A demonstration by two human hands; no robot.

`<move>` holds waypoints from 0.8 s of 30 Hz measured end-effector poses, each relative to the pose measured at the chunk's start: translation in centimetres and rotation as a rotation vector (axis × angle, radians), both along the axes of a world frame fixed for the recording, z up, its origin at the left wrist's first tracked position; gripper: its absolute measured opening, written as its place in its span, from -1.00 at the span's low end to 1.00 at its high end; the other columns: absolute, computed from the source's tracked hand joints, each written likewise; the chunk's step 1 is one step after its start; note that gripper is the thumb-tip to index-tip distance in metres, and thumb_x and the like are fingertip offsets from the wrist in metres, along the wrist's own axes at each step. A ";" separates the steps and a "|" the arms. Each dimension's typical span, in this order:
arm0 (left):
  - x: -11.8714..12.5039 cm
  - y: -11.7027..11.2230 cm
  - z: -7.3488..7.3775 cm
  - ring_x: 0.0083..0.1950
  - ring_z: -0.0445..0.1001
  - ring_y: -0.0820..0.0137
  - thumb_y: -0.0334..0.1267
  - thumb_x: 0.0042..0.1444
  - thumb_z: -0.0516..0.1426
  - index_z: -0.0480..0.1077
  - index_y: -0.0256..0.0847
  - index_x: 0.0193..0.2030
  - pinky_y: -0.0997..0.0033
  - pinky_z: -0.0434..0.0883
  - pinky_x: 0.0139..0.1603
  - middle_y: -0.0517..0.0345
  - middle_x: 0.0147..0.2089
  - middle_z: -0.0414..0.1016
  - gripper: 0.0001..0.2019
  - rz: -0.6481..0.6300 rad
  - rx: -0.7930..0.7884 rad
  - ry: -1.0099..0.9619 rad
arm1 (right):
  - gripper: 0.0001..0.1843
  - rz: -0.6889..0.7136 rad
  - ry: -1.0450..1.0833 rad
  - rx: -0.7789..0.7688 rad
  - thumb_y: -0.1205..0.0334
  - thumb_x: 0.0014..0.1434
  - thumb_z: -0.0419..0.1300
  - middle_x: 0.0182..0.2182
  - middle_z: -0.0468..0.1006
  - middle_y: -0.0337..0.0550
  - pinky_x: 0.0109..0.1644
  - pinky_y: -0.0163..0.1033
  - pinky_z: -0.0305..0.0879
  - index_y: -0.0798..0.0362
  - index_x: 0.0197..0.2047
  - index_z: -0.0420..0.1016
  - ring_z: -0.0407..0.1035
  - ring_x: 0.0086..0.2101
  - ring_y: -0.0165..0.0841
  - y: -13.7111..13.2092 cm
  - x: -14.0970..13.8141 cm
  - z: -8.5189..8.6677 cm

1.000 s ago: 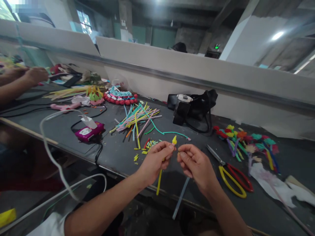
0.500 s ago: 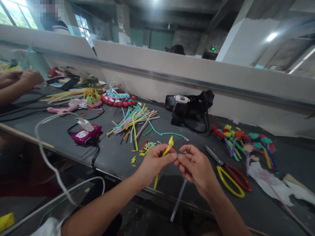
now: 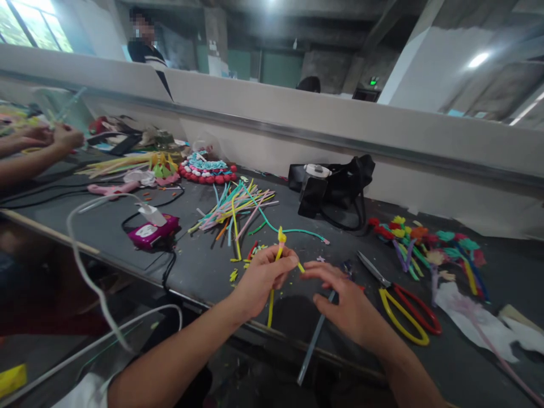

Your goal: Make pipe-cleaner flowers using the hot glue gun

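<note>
My left hand (image 3: 266, 277) is closed around a yellow pipe cleaner (image 3: 271, 306), which stands nearly upright. Its top end is wound into a small bud, and the tail hangs below my fist. A short yellow piece (image 3: 301, 266) pokes out past my left thumb toward the other hand. My right hand (image 3: 344, 303) is open just to the right, fingers stretched and thumb apart, with nothing visible in it. Under that hand lies a translucent stick (image 3: 312, 345) that juts over the table edge. Scissors (image 3: 393, 292) with one yellow and one red handle lie to the right.
Loose pipe cleaners (image 3: 229, 212) are heaped ahead, small cut pieces (image 3: 255, 252) nearer. A purple power strip (image 3: 153, 231) with a white plug and cable stands left, by a pink glue gun (image 3: 113, 190). A black bag (image 3: 351, 190) and fuzzy flowers (image 3: 425, 241) lie right; a co-worker's hands (image 3: 59, 139) show left.
My hands, which met at the fingertips, are now apart. The right one has opened and moved down and right; the left has shifted slightly left with the yellow pipe cleaner.
</note>
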State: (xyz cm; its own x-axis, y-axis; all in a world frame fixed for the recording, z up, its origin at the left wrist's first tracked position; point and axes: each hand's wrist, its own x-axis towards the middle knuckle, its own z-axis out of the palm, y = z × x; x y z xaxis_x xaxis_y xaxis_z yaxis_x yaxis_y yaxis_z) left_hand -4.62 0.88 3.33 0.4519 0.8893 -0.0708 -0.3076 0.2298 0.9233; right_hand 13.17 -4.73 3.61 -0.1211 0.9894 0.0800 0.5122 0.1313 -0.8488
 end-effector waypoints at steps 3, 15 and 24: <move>0.5 -0.5 -0.1 -0.62 -0.03 0.63 -0.15 -0.02 0.26 0.35 -0.24 -0.41 0.52 -0.10 -0.60 0.40 -0.60 0.10 -0.78 -0.032 -0.005 0.050 | -0.74 -0.150 0.147 0.037 0.13 0.11 0.22 -0.15 0.58 -0.11 -0.09 -0.18 0.35 -0.02 -0.12 0.49 0.45 -0.11 -0.25 0.2 -0.3 -0.1; 0.9 -0.9 -0.1 -0.59 -0.07 0.61 0.02 0.16 0.08 0.40 -0.26 -0.30 0.51 -0.15 -0.59 0.34 -0.50 0.05 -0.67 -0.122 -0.101 0.029 | -0.70 -0.290 0.494 -0.035 0.04 0.02 0.35 -0.42 0.59 -0.15 -0.58 -0.37 0.11 0.03 -0.22 0.59 0.28 -0.56 -0.47 -0.1 0.4 0.2; 1.0 -1.4 0.2 -0.61 -0.16 0.63 -0.09 0.15 0.14 0.37 -0.28 -0.39 0.54 -0.20 -0.62 0.39 -0.58 -0.05 -0.74 -0.210 -0.176 -0.039 | -0.82 -0.401 0.567 0.149 0.12 -0.06 0.43 -0.46 0.52 -0.29 -0.36 -0.35 0.25 -0.03 -0.36 0.60 0.28 -0.46 -0.48 -0.3 -0.2 0.0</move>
